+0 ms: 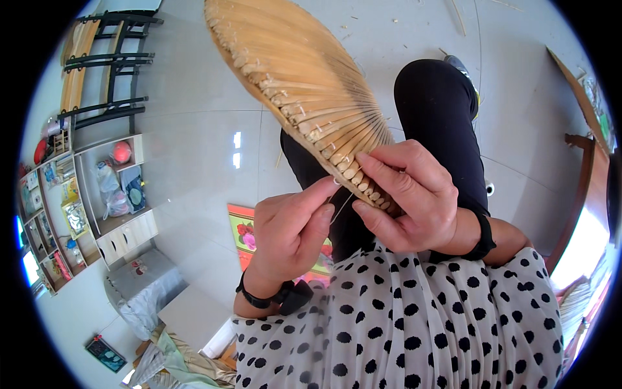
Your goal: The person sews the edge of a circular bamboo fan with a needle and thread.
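Observation:
A round, tan mat of plant stalks (301,55) laid side by side is tilted up in front of me. Cut stalk ends and small white stitches show along its rim. My right hand (414,194) grips the near edge, fingers on the face and thumb at the rim. At the same edge, my left hand (291,227) has its index fingertip against the rim and its thumb just below. A thin thread (342,209) curves between the left thumb and the mat. Something small and white sits at the left index fingertip; whether a needle is there I cannot make out.
My knees in black trousers (437,97) lie beneath the mat. Left are shelves (123,223) with bags and a red ball, and a black-framed folding rack (110,61). A brown wooden piece of furniture (576,194) stands right. Loose stalk bits (459,18) lie on the tiled floor.

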Available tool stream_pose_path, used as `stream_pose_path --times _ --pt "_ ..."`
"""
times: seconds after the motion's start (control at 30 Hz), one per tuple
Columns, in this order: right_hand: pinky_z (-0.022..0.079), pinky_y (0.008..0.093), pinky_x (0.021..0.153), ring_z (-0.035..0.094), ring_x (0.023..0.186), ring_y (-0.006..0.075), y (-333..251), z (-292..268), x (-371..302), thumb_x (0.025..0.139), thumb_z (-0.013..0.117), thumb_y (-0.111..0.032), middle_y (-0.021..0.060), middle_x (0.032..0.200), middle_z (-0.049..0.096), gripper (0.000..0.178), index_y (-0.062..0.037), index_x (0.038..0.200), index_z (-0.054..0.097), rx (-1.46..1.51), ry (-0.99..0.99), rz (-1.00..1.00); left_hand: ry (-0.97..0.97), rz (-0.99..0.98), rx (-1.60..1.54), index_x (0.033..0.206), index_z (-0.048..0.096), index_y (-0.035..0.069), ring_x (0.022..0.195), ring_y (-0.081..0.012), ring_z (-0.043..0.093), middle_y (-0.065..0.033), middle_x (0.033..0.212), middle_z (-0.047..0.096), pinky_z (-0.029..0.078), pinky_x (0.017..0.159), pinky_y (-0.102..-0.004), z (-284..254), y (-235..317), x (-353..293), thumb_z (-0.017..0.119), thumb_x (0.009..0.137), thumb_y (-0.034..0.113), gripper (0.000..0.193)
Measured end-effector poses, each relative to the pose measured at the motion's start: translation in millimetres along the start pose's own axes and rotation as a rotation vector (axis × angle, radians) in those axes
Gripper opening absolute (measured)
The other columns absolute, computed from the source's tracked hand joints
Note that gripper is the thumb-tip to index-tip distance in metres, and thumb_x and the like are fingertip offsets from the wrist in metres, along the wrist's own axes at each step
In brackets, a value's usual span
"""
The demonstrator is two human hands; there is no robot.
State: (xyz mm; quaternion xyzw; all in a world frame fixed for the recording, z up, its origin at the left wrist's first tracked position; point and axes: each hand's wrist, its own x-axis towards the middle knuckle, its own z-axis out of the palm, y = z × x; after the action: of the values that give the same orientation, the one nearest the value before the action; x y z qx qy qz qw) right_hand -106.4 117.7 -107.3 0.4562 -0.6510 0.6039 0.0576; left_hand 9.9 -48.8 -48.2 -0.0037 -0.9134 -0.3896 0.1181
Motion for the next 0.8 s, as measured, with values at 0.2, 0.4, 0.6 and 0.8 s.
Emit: stream_pose_path --times 0.2,0.4,0.6,0.8 --pt "0.054 0.0334 0.066 0.063 0.079 0.0273 -5.5 0.2 3.8 0.065 0.079 -0.004 0.0171 0.099 0.063 0.047 0.0099 0.109 0.067 -0.006 0.006 0.030 -0.093 -0.064 -0.111 0.126 0.062 -0.003 0.047 -0.0180 0.052 -0.0058 0.061 0.056 0.041 0.047 -0.0286 -11.2 0.8 -2.1 0.061 0.082 -0.007 0.045" --pt "0.054 0.0325 0.066 0.063 0.079 0.0269 -6.1 0.9 5.0 0.068 0.076 -0.001 0.0187 0.101 0.063 0.046 0.0107 0.111 0.066 -0.021 0.001 -0.016 -0.149 -0.027 -0.129 0.131 0.059 -0.001 0.048 -0.0215 0.054 -0.0079 0.064 0.058 0.042 0.048 -0.0300 -17.7 -1.4 -0.4 0.059 0.083 -0.007 0.049" --pt "0.054 0.0304 0.067 0.064 0.078 0.0242 -7.4 -2.3 5.3 0.070 0.077 -0.002 0.0187 0.103 0.063 0.046 0.0102 0.113 0.066 -0.060 -0.047 -0.021 -0.154 -0.082 -0.203 0.133 0.057 -0.001 0.053 -0.0251 0.057 -0.0116 0.073 0.064 0.044 0.050 -0.0305 -14.2 -3.6 -5.0 0.059 0.086 -0.005 0.047" --pt "0.054 0.0285 0.068 0.065 0.079 0.0226 -6.1 -2.6 4.3 0.069 0.078 -0.002 0.0185 0.104 0.063 0.048 0.0098 0.114 0.066 -0.069 -0.053 -0.021 -0.148 -0.113 -0.284 0.131 0.058 0.000 0.049 -0.0210 0.053 -0.0090 0.067 0.059 0.041 0.049 -0.0292 -11.8 -4.5 -6.5 0.057 0.088 -0.003 0.043"
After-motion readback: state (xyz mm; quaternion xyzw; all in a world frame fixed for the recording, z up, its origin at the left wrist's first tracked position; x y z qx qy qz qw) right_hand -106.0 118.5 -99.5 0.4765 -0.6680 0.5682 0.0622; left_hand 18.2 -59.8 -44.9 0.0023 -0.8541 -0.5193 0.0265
